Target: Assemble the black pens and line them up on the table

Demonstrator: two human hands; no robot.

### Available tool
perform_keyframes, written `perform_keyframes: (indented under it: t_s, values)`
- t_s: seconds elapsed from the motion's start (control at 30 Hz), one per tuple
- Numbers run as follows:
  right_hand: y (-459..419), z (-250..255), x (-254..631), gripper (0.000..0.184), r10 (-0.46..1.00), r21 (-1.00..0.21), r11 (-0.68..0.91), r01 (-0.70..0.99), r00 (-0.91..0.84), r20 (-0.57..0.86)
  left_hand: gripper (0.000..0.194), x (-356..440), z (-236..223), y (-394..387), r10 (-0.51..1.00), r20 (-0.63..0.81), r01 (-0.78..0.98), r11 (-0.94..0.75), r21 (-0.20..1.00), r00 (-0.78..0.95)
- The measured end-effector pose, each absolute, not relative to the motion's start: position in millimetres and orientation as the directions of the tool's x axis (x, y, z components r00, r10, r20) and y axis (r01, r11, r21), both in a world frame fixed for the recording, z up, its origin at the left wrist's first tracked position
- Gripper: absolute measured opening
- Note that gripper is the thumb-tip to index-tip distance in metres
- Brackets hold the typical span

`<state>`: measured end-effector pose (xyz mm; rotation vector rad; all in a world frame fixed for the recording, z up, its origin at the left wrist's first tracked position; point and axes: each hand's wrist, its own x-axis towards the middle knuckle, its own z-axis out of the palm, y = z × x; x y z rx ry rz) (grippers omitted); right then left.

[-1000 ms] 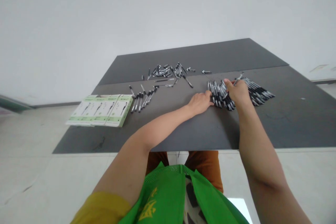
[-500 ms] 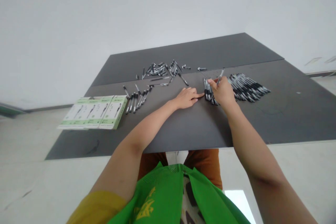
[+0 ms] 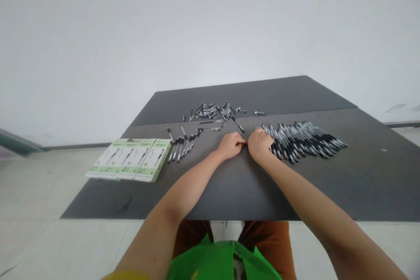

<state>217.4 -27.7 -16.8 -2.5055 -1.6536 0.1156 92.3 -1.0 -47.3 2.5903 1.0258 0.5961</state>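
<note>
My left hand point(image 3: 231, 145) rests low over the table's middle, fingers curled and the index fingertip meeting my right hand. My right hand point(image 3: 260, 143) is closed right beside it, knuckles up, at the left end of a row of pens point(image 3: 305, 140). Whatever lies between the fingers of either hand is too small or hidden to make out. The row's pens are clear with dark grips and lie slanted side by side.
Left of my hands lie several loose pens point(image 3: 180, 148) beside green and white pen boxes point(image 3: 129, 159). Further back is a heap of pen parts and caps point(image 3: 208, 111), with one pen point(image 3: 238, 124) near it. All lie on a dark grey table point(image 3: 226, 192).
My right hand, which held a pen upright over the row's left end, has moved left against my left hand. My left index finger, stretched out before, is now bent. The view has tilted up.
</note>
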Motion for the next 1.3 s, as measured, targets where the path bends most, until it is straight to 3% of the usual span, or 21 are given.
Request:
perform_keyframes:
  t_s: [0.1,0.27,0.53,0.7,0.9,1.1,1.3]
  values:
    - [-20.7,-26.6,223.1,0.044,0.867,-0.185,-0.467,0.865,0.489,0.097,0.036,93.6,-48.0,-3.1,0.708,0.298,0.605,-0.704,0.372,0.64]
    - [-14.9,-28.4,243.6,0.042,0.89,-0.184,-0.335,0.924,0.375,0.261,0.035,71.5,-48.4,0.3,0.623,0.297,0.525,-0.776,0.349,0.723]
    - [7.1,-6.3,223.8,0.04,0.93,-0.154,-0.267,0.951,0.296,0.218,0.031,8.0,-47.9,-21.6,0.773,0.338,0.69,-0.633,0.35,0.537]
    - [25.9,-6.8,181.7,0.039,0.962,-0.015,0.01,1.0,-0.006,0.273,0.024,5.8,-45.7,-27.9,0.785,0.408,0.743,-0.597,0.302,0.465]
    - [38.5,-18.2,134.1,0.037,0.877,0.091,0.41,0.908,-0.42,0.235,0.021,-1.3,-43.6,-14.7,0.85,0.441,0.765,-0.482,0.427,0.289]
    - [48.1,-28.5,125.5,0.039,0.917,0.019,0.376,0.926,-0.375,0.138,0.021,-7.1,-42.9,-8.0,0.922,0.384,0.764,-0.277,0.582,0.042]
    - [44.6,-32.2,140.7,0.037,0.91,0.049,0.392,0.919,-0.395,0.126,0.019,-3.5,-37.1,-14.0,0.895,0.44,0.828,-0.305,0.47,0.08]
